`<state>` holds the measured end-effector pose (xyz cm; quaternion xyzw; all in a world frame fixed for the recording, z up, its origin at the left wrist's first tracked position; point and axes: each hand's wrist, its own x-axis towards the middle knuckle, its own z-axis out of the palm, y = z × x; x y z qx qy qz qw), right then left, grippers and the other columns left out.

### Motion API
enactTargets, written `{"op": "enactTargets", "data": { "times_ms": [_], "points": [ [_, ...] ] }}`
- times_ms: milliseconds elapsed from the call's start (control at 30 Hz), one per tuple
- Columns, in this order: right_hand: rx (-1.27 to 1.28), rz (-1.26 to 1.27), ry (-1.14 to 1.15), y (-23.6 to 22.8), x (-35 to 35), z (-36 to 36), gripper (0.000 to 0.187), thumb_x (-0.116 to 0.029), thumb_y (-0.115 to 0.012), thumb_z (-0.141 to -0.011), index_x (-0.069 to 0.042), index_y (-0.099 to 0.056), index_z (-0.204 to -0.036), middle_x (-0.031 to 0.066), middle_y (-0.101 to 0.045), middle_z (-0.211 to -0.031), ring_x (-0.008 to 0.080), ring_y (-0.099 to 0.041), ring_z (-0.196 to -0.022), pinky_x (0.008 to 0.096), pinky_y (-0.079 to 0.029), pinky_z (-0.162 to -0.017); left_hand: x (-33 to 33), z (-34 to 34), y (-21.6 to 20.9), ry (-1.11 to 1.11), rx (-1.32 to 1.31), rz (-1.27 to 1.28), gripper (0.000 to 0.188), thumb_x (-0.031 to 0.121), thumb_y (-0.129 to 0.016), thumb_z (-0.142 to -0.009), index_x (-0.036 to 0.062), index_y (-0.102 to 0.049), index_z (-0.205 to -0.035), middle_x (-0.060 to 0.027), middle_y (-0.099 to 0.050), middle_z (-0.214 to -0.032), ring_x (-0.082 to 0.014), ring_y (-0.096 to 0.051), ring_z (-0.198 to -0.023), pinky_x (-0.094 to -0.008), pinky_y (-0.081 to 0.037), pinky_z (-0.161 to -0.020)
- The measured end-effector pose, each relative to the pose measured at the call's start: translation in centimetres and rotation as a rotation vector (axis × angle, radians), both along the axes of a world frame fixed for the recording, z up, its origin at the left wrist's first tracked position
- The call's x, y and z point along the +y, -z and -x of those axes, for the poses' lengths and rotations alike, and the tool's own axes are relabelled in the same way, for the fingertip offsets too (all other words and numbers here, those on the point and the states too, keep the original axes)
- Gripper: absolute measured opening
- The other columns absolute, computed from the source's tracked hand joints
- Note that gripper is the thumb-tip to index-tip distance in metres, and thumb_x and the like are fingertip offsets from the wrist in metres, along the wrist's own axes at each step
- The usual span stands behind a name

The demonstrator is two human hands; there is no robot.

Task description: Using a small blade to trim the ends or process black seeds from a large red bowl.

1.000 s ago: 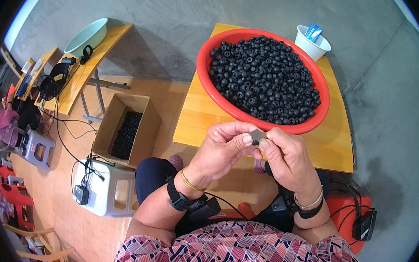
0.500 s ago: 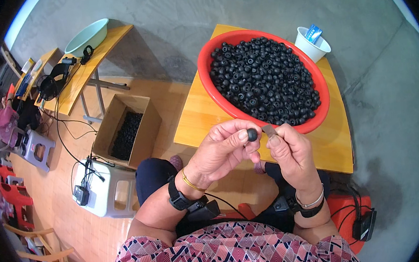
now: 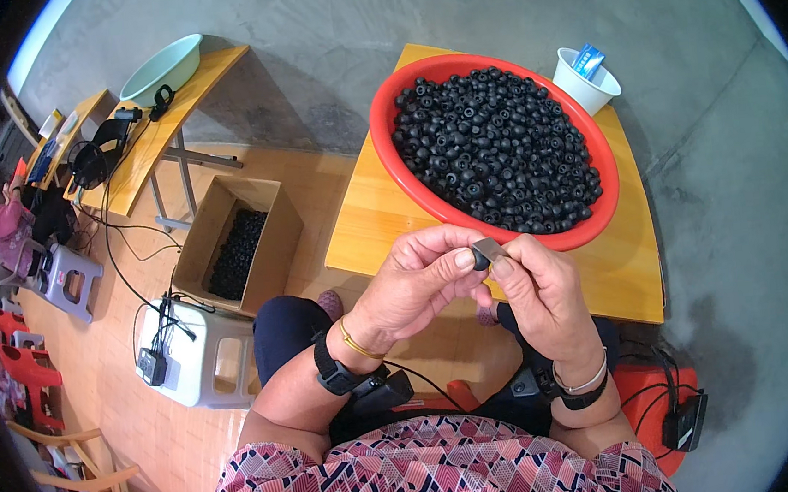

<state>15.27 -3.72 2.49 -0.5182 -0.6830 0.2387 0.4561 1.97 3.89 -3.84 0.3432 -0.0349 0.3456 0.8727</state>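
Note:
Between the thumb and fingers of my left hand (image 3: 426, 273) is a small round black rubber-like piece (image 3: 481, 259). My right hand (image 3: 539, 281) pinches a short flat metal blade (image 3: 490, 249), which lies against the black piece and covers part of it. Both hands meet just in front of a red oval basin (image 3: 412, 206), heaped with many similar black pieces (image 3: 498, 150), some showing a hole. The basin stands on a yellow wooden table (image 3: 364, 221).
A white cup (image 3: 586, 92) with a blue packet stands behind the basin. On the floor at left are a cardboard box (image 3: 280, 246) of black bits and a white stool (image 3: 223, 366) with cables. Farther left, a table (image 3: 150, 145) carries a pale green basin (image 3: 163, 70); a person (image 3: 11, 221) sits beyond.
My right hand has moved slightly left, bringing the blade from beside the black piece onto it. My left hand stays nearly in place.

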Motion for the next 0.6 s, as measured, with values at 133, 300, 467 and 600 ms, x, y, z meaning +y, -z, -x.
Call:
{"op": "enactTargets", "data": {
  "times_ms": [133, 300, 467, 600],
  "points": [
    [-0.021, 0.009, 0.01, 0.04, -0.02, -0.07, 0.014, -0.007, -0.046, -0.087, 0.0, -0.048, -0.075, 0.0067, -0.05, -0.06, 0.0149, -0.049, -0.053, 0.0265, -0.039, -0.05, -0.01, -0.07, 0.04, -0.03, 0.022, -0.041, 0.02, 0.009, -0.05, -0.086, -0.0019, -0.053, -0.102, -0.0093, -0.059, -0.092, -0.0165, -0.059, -0.075, -0.0293, -0.052, -0.067],
    [-0.011, 0.039, 0.017, 0.07, -0.04, 0.03, 0.013, -0.007, -0.047, -0.086, 0.0, -0.048, -0.075, 0.0074, -0.051, -0.061, 0.0155, -0.05, -0.053, 0.027, -0.04, -0.05, 0.0, 0.07, -0.01, -0.039, 0.023, -0.049, 0.02, 0.009, -0.05, -0.086, -0.0019, -0.053, -0.102, -0.0091, -0.059, -0.092, -0.0164, -0.059, -0.078, -0.0291, -0.052, -0.067],
    [-0.047, 0.042, -0.003, 0.55, -0.01, 0.07, 0.012, -0.007, -0.048, -0.085, 0.0, -0.048, -0.076, 0.0086, -0.052, -0.061, 0.0172, -0.053, -0.054, 0.028, -0.041, -0.05, 0.1, 0.15, 0.31, -0.047, 0.034, -0.037, 0.025, 0.012, -0.051, -0.085, -0.0033, -0.051, -0.105, -0.0115, -0.058, -0.094, -0.0189, -0.059, -0.081, -0.0307, -0.051, -0.07],
    [-0.12, -0.003, -0.01, 0.66, 0.05, -0.03, 0.01, -0.008, -0.05, -0.084, 0.0, -0.05, -0.079, 0.009, -0.054, -0.063, 0.0198, -0.056, -0.058, 0.0284, -0.043, -0.052, 0.13, 0.13, 0.25, -0.058, 0.046, -0.021, 0.025, 0.011, -0.051, -0.085, -0.0032, -0.051, -0.105, -0.0113, -0.059, -0.093, -0.0185, -0.059, -0.081, -0.0306, -0.051, -0.07]
  ]
}}
